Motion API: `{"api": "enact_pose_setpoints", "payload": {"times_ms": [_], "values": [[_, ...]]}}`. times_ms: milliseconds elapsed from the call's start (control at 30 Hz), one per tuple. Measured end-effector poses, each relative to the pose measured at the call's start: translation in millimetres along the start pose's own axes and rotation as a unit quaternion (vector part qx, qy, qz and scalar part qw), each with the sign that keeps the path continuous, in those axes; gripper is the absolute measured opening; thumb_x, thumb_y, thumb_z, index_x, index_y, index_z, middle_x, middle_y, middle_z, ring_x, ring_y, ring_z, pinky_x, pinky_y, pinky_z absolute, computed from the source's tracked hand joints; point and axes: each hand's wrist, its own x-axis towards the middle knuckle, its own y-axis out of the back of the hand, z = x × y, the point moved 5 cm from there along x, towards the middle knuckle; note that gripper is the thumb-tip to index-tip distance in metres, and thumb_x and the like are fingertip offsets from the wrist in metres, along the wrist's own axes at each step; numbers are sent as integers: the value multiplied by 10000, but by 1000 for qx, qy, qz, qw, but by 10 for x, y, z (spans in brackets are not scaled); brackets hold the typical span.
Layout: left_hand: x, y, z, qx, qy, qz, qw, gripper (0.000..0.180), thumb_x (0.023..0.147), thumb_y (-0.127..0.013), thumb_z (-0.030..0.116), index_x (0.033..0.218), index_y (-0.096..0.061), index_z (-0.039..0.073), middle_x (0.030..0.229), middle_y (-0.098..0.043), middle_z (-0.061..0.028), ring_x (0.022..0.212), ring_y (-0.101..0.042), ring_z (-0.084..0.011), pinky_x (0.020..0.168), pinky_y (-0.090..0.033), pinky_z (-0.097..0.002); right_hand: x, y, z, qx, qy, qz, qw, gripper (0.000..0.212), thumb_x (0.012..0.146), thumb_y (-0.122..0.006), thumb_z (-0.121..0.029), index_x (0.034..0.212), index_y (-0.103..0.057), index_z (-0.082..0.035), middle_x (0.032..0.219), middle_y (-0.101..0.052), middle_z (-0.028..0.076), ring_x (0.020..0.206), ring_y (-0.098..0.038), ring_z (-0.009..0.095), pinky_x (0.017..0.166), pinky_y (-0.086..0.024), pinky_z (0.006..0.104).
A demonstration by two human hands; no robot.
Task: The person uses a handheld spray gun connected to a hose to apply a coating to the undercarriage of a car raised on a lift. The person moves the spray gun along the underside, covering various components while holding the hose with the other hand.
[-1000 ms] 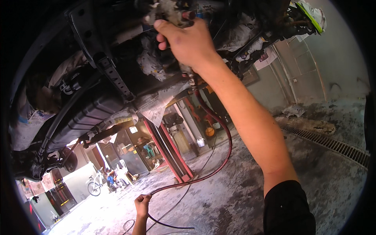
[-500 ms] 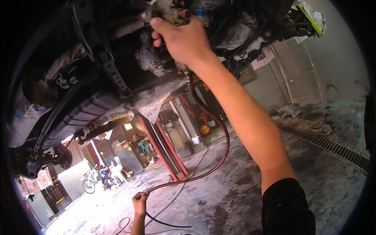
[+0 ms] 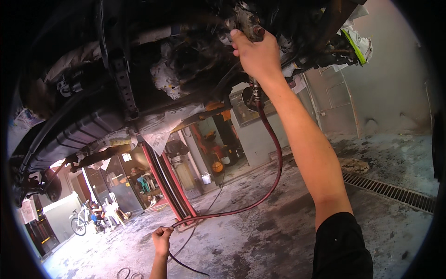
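Overhead, my right hand (image 3: 261, 55) is closed around the handle of a metal spray gun (image 3: 246, 22), raised close to the dark underside of a lifted vehicle (image 3: 186, 69). A dark red hose (image 3: 280, 158) hangs from a metal fitting below the grip and curves down to the left. My left hand (image 3: 161, 238), lower and farther left, pinches this hose between thumb and fingers. The hose's darker tail (image 3: 186, 266) drops past that hand toward the floor. Crumpled wrapping (image 3: 166, 72) covers some parts of the underside. The gun's trigger is hidden by my fingers.
A red lift post (image 3: 169, 186) stands beyond the hose. A floor drain grate (image 3: 390, 191) runs along the right. Loops of thin hose (image 3: 127, 273) lie at the lower left. A bicycle (image 3: 79, 223) and a seated person (image 3: 96, 214) are far left.
My right hand and the spray gun have moved right along the underside. The view has shifted a little to the right, while my left hand keeps its hold on the hose.
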Motion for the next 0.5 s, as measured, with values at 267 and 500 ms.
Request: {"api": "enact_pose_setpoints", "payload": {"times_ms": [267, 500], "values": [[3, -140, 9, -5, -13, -3, 1000, 135, 871, -769, 83, 773, -710, 12, 719, -656, 21, 647, -518, -58, 624, -389, -251, -53, -51, -125, 50, 29, 4, 998, 284, 946, -711, -269, 1117, -742, -44, 962, -780, 151, 956, -748, 317, 898, -546, 383], [13, -131, -49, -2, 9, 7, 1000, 161, 871, -781, 97, 762, -695, 17, 704, -635, 22, 638, -507, -59, 623, -373, -249, -211, -127, -242, 123, 36, -70, 989, 281, 961, -710, -245, 1120, -726, -14, 931, -772, 140, 869, -734, 261, 839, -543, 354]]}}
